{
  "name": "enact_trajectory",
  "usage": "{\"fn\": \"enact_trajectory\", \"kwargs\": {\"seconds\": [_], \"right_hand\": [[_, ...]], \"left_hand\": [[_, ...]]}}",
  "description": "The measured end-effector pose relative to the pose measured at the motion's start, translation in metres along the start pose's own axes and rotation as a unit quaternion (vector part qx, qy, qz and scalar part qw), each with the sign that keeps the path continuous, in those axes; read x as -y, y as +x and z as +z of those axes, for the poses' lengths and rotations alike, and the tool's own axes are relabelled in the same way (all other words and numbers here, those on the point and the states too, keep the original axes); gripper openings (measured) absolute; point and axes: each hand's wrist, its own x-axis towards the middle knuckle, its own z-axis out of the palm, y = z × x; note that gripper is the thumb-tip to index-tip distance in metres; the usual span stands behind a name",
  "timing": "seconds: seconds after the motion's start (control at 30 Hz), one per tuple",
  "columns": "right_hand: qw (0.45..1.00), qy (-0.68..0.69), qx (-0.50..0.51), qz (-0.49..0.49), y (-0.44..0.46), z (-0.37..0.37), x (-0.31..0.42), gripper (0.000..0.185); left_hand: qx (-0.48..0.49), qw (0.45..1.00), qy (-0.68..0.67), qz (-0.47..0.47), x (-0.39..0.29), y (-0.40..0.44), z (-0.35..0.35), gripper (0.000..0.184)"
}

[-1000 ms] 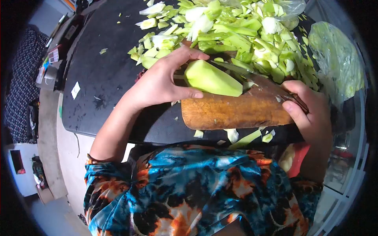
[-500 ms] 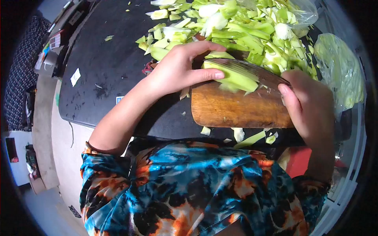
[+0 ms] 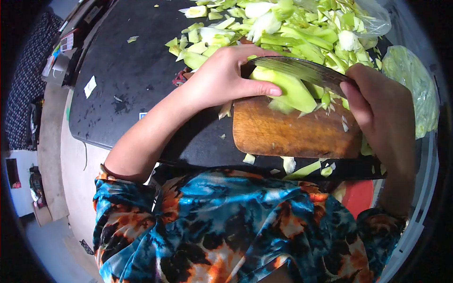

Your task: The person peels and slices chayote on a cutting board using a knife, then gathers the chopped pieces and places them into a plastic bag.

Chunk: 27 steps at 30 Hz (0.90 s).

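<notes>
My left hand is closed on a pale green vegetable piece, thumb on the near side and fingers over the far side. My right hand grips the end of a wide dark knife, its handle hidden in my fist. The blade lies along the far upper side of the piece, its tip close to my left fingers. Both are over the far part of a wooden cutting board. Small green bits stick near the blade and on the board.
A large heap of chopped green vegetable spreads behind the board on the black table. Clear plastic bags lie at the right. Scraps line the near edge, and a red object shows below.
The knife and my right hand have moved slightly up and right, with the blade now nearer the far side of the piece. The whole view has shifted a little.
</notes>
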Motion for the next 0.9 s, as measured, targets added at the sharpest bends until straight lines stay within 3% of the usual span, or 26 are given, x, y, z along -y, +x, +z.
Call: {"fn": "enact_trajectory", "kwargs": {"seconds": [0.37, 0.47, 0.6, 0.8, 0.87, 0.9], "right_hand": [[1.0, 0.01, -0.003, -0.017, 0.005, 0.006, -0.006, 0.013], [1.0, 0.027, -0.003, -0.013, 0.005, 0.013, -0.012, 0.013], [0.999, 0.028, 0.021, -0.019, 0.004, 0.022, -0.015, 0.014], [0.992, 0.115, 0.013, 0.043, -0.001, 0.033, -0.018, 0.014], [0.996, 0.094, 0.007, 0.01, 0.001, 0.029, -0.018, 0.013], [0.997, 0.083, 0.004, -0.007, 0.004, 0.027, -0.017, 0.013]], "left_hand": [[0.002, 0.999, -0.036, 0.014, 0.003, 0.006, 0.001, 0.049], [0.005, 0.994, -0.101, -0.029, 0.004, 0.005, 0.003, 0.049], [0.005, 0.995, -0.09, -0.042, 0.004, 0.005, 0.002, 0.049], [-0.009, 0.994, -0.081, -0.074, 0.0, 0.006, 0.001, 0.052], [0.001, 0.993, -0.077, -0.091, -0.002, 0.007, -0.003, 0.053], [0.005, 0.996, -0.069, -0.057, -0.001, 0.008, -0.002, 0.054]]}}
